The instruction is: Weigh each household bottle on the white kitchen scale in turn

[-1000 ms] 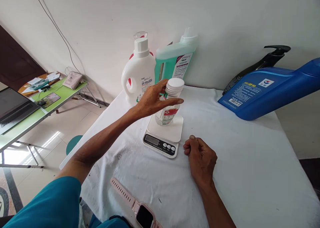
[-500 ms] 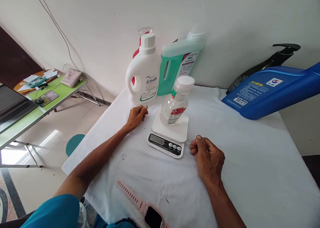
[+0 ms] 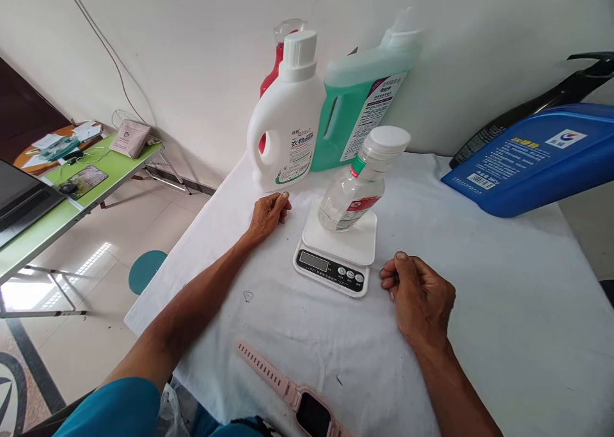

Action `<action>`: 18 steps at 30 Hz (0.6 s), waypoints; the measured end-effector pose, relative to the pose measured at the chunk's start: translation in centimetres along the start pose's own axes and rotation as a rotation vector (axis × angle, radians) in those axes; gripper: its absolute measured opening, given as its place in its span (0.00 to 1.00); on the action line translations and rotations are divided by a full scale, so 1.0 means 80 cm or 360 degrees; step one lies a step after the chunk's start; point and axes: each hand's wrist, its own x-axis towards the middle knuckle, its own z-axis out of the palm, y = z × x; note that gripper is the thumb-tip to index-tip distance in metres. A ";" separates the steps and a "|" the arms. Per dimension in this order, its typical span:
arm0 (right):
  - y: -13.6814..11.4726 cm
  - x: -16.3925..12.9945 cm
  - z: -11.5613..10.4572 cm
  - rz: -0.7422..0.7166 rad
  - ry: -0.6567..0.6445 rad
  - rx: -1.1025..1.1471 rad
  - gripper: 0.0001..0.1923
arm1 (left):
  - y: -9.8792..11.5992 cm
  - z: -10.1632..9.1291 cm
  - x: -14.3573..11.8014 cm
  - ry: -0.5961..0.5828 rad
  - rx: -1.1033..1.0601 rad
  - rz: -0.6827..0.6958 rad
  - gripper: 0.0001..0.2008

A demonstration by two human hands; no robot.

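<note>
Clear plastic bottle, white ribbed cap, stands alone on glossy white scale; left hand loosely curled on wrinkled white cloth, gripping nothing; right hand soft fist just beside scale, empty; pink watch at near edge.

Left hand and right hand rest loosely curled.

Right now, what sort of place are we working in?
Probably a room in a home or small office: a cloth-covered table against a plain wall, a tiled floor, and a green folding desk with a laptop.
</note>
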 end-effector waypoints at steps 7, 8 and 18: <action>0.000 0.001 -0.001 0.0034 0.0014 0.0033 0.27 | 0.001 0.000 0.002 -0.0007 0.0017 -0.0002 0.34; -0.001 0.001 0.000 0.0046 0.0013 0.0040 0.27 | 0.001 0.001 0.002 -0.0006 0.0018 -0.0005 0.34; -0.018 0.006 -0.011 0.0219 0.0069 0.0533 0.27 | -0.005 0.001 0.005 -0.0004 -0.0069 -0.0051 0.33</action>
